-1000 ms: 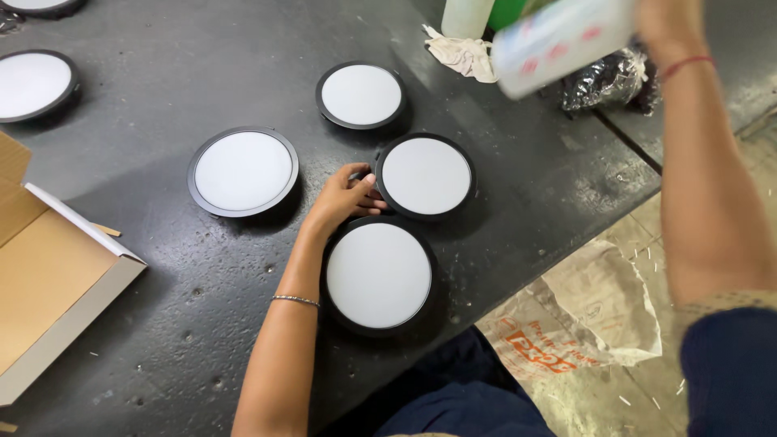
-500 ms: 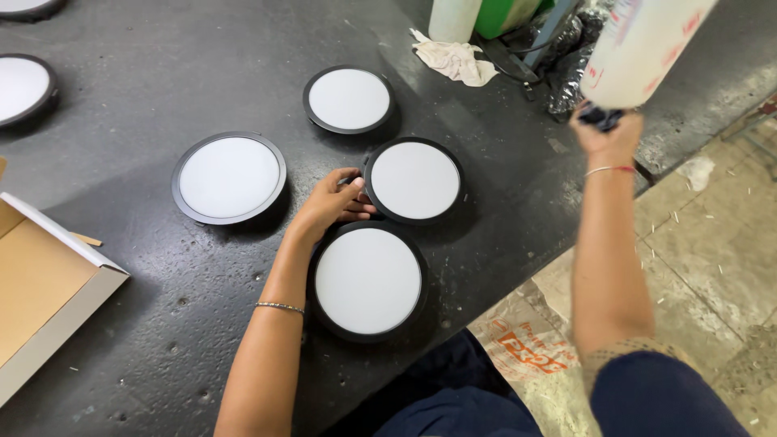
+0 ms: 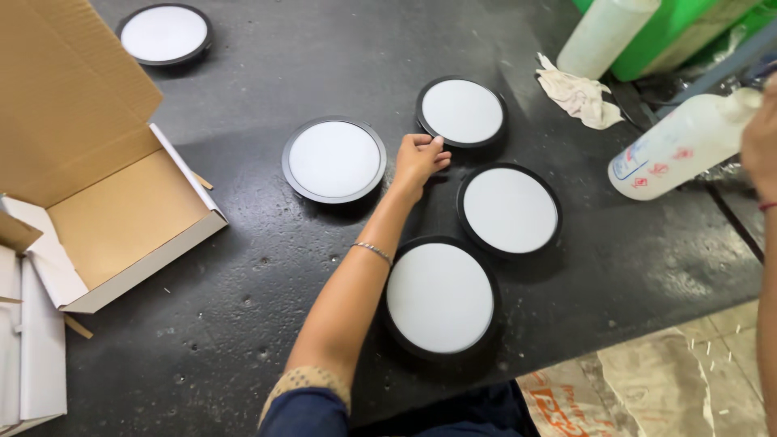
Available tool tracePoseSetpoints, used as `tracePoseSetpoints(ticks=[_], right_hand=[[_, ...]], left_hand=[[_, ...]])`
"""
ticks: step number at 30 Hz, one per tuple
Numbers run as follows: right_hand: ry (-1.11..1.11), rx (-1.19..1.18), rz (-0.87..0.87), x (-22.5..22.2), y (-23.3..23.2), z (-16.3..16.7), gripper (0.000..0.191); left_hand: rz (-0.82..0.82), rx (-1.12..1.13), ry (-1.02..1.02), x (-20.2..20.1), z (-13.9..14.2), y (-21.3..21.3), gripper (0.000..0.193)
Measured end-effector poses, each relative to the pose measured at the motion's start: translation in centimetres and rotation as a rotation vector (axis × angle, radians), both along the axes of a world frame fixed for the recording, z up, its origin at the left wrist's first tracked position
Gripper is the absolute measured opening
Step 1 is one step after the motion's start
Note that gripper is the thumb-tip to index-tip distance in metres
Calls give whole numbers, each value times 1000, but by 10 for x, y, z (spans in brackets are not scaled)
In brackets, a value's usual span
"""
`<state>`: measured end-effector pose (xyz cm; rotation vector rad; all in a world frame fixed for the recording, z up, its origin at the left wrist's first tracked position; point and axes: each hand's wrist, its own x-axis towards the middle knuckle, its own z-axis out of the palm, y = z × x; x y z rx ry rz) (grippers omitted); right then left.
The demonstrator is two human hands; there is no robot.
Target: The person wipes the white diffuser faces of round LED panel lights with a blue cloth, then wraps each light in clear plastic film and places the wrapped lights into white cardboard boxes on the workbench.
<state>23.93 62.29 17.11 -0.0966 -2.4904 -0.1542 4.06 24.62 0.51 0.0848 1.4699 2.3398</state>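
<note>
Several round flat lamps with black rims and white faces lie on a dark table (image 3: 243, 267). My left hand (image 3: 417, 162) reaches between them with its fingers curled. Its fingertips are at the rim of the far lamp (image 3: 461, 112). Another lamp (image 3: 333, 159) lies just left of that hand, one (image 3: 508, 209) to its right and one (image 3: 439, 296) close to me beside my forearm. My right hand (image 3: 761, 146) is at the right edge of the view. It holds a white plastic bottle (image 3: 676, 150) tilted over the table's right side.
An open cardboard box (image 3: 121, 218) sits at the left, its flap raised. A fifth lamp (image 3: 164, 34) lies at the far left. At the back right are a crumpled cloth (image 3: 579, 97), a second white bottle (image 3: 603, 36) and a green container (image 3: 680, 32). The table's front edge is near me.
My right hand has brought the white bottle down from high up to the table's right side. My left hand has shifted slightly toward the far lamp. The view has swung left and shows more of the box.
</note>
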Motion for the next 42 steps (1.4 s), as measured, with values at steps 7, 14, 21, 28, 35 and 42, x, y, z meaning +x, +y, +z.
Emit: tracePoseSetpoints(ticks=[7,14,21,28,35,42], right_hand=[[24,-310,481,-71,-82,-30,22],[-25,-523,458,-158,-195,-71,25],[-319,-371,215,-209,-217,-112,57],[-300,-468,187,-229,-223,-116,61],[-407,-517,611,-214,-248,-99,58],[-418,-521,636,-164,-195,-90,58]], left_hand=[[31,9,-16,-21,-12,11,25],[66,-32,76,-9,-25,-7,29],[79,-182,113,2,-2,-9,84],[103,-179,83,0,-6,-4,87],[121,-191,74,-3,-19,1,87],[123,-193,92,-3,-19,0,86]])
